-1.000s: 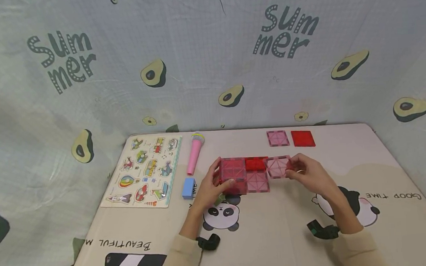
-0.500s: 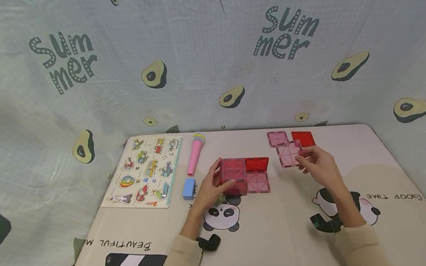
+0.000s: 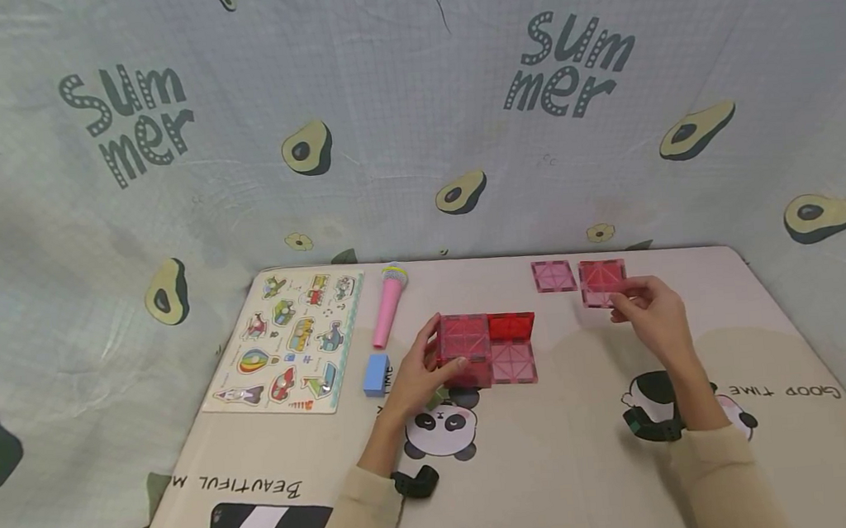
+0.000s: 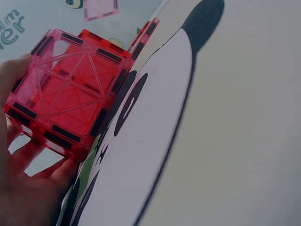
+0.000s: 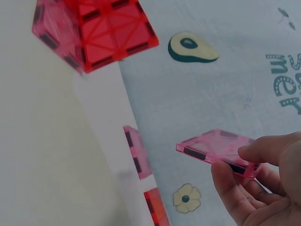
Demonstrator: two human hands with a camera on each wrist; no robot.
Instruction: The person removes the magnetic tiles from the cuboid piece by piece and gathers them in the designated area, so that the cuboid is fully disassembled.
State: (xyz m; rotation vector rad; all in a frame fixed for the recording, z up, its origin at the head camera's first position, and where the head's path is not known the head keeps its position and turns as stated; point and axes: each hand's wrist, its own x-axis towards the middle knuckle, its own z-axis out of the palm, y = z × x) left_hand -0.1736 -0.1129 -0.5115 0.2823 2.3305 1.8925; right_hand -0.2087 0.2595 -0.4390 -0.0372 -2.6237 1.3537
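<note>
Pink tile (image 5: 211, 145) pinched in our right hand (image 3: 651, 312), we hold it off the surface (image 3: 536, 470); our left hand (image 3: 419, 376) grips the red cube (image 3: 464, 335).

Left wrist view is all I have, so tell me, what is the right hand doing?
Observer: The right hand pinches a pink square tile.
Operator: Is that tile lying on the table?
Observer: No, the right wrist view shows it held up in the air, off the table.
Operator: And what lies on the outer side of the left hand?
Observer: In the head view, a blue block lies just to its left.
</note>
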